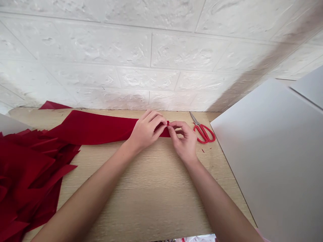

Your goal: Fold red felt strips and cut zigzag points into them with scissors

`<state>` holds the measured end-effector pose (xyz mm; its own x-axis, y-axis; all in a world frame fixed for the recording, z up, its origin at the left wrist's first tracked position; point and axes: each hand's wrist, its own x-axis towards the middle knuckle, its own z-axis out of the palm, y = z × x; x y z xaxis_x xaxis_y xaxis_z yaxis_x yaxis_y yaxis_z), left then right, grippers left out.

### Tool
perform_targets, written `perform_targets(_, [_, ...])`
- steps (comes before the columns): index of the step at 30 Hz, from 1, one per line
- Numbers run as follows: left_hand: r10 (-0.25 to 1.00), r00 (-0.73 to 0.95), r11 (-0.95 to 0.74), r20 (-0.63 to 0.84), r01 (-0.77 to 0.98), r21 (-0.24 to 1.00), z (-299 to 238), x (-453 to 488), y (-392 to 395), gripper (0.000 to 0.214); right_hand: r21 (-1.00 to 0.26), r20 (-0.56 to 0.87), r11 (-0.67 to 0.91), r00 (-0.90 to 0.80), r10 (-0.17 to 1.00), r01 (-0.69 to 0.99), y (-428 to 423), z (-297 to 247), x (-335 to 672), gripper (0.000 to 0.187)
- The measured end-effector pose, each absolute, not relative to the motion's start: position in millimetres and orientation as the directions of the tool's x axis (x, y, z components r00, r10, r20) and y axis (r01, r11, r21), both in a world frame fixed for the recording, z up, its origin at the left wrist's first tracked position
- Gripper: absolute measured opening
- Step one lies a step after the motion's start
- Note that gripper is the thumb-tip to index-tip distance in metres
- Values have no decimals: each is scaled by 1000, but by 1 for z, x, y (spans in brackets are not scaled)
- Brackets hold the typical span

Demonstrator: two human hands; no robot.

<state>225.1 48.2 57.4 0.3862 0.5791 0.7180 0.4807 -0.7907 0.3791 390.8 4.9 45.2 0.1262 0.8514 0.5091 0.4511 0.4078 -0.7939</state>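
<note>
A long strip of dark red fabric (101, 128) lies along the back of the wooden table. Near its right end, my left hand (148, 127) pinches a small raised bit of the red fabric between thumb and fingertips. My right hand (184, 136) pinches the same spot from the other side, so the fingertips of both hands almost meet. Part of the strip passes beneath the hands. Just right of my right hand lies a pair of scissors (205, 132) with red handles, its blades pointing towards the wall.
A heap of red fabric pieces (32, 174) covers the table's left side. The wooden table (146, 195) meets a white brick-patterned wall (131, 50) at the back. A white panel (272, 148) stands along the right edge. Small red scraps lie below the scissors.
</note>
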Motion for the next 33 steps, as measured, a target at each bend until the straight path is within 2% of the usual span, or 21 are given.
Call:
perform_targets(15, [549,405,-809,731,478,342,58,225,48,11,-788,495,400,95,864,468,6,44,393,10])
perform_targets(24, [621,421,-778,661,434,455,59,222,50,8,-785,492,403,78,867,472,8,42,394,9])
perform_targets(33, [621,442,-776,647,461,430,56,223,49,10,-816,467,376,117,876,440,8,41,393,9])
